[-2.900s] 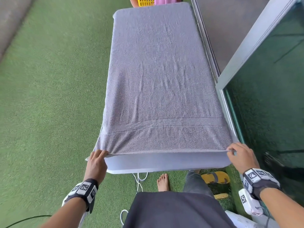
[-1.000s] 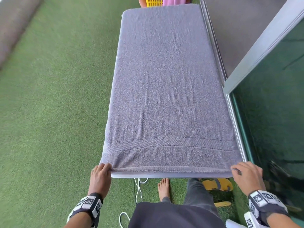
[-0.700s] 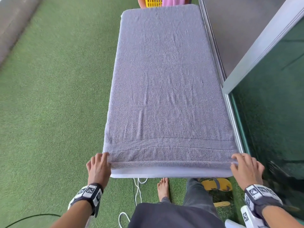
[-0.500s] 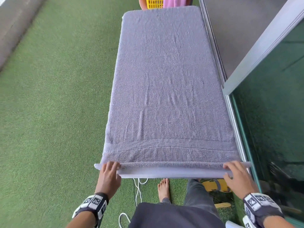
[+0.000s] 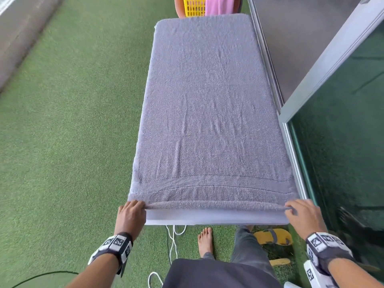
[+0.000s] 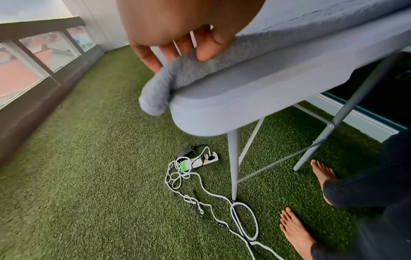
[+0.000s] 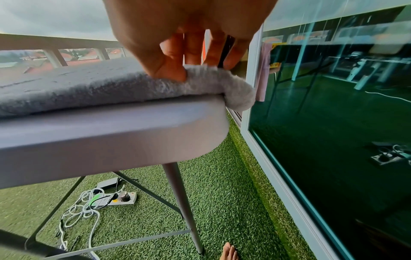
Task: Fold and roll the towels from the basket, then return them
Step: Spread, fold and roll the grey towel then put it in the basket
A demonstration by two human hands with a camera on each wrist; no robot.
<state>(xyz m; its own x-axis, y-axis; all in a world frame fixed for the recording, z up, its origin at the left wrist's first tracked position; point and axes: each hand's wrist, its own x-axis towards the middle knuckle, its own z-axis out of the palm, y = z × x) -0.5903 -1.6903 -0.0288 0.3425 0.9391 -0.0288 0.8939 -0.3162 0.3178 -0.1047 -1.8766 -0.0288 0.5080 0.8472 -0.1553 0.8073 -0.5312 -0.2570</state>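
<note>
Head view, towel: a grey terry towel is spread flat along the white folding table, covering nearly all of its top; a woven band crosses it near the near edge, and that edge is turned up into a thin roll.
Head view, hands: the left hand is seen at the towel's near left corner, the right hand at its near right corner, fingers curled over the rolled hem.
Head view, beyond the towel: a yellow slatted plastic basket with a pink cloth is seen past the towel's far end.
Left wrist view: the towel's corner is pinched between thumb and fingers and droops over the table's rounded corner; a white power strip with coiled cables lies on the green artificial turf below the towel.
Right wrist view: the towel's rolled corner is gripped under the thumb, overhanging the table edge, beside the dark glass door.
</note>
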